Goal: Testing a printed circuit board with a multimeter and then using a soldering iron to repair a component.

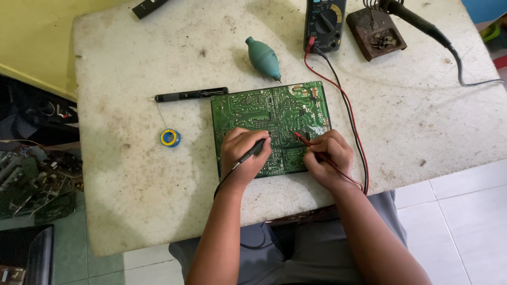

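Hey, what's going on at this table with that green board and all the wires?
A person sits at a worn white table with a green circuit board lying flat on it. The left hand presses a black probe to the board, and the right hand holds a red probe there. Their wires lead to a multimeter at the far edge. A teal air blower and a solder spool lie nearby.

Green circuit board (269, 113); red probe (302, 138); black probe (253, 150); teal blower (263, 57).
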